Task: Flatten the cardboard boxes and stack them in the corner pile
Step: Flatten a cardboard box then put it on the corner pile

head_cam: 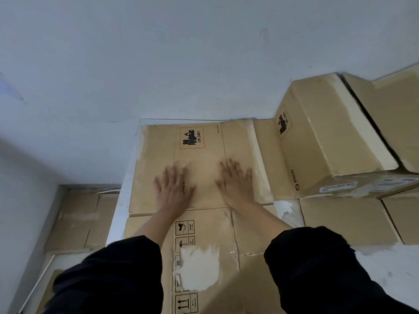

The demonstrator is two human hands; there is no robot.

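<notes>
Cardboard, flattened, is what both hands are on right now: the top flattened box [199, 164] lies against the pale wall [158, 53] at the far side, with a UN 3481 battery label [191, 138] printed near its far edge. Left hand [173, 189] and right hand [235, 180] are both spread flat, palms down, fingers fanned out, side by side on that sheet, a bit blurry. Dark sleeves [317, 268] cover both forearms. Under it, nearer to me, is another flattened box [204, 227] with handling symbols and a torn white patch [199, 268] where the paper has peeled. Off to the right there's a still-assembled box [328, 137] marked PICO sitting tilted on more cardboard. Down on the left, lower, more flat cardboard [79, 220] lies by the wall.
</notes>
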